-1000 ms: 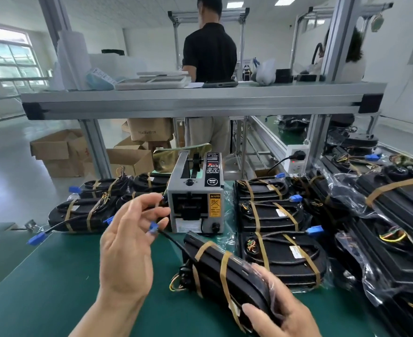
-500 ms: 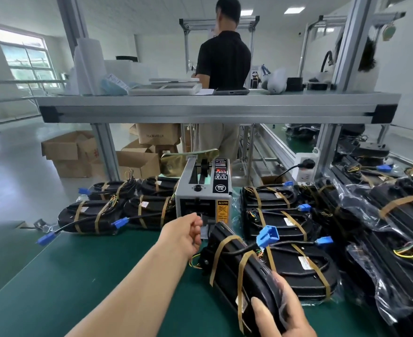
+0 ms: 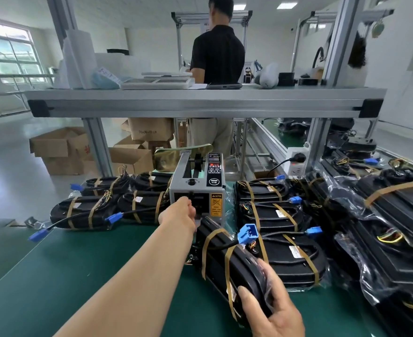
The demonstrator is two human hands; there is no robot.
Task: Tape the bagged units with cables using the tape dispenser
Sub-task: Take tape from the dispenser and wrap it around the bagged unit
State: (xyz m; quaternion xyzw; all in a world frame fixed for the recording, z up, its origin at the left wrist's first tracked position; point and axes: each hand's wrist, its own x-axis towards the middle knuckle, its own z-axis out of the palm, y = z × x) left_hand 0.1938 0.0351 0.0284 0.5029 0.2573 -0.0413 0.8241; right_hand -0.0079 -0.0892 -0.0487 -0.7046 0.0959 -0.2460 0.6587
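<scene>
over green table point(image 3: 54, 276), left hand point(image 3: 180, 214) has reached tape dispenser point(image 3: 198, 186).

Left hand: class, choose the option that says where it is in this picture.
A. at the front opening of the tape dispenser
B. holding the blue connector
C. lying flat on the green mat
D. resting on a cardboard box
A: the left hand is up against the front opening of the tape dispenser, while the right hand grips the bagged unit.
</scene>
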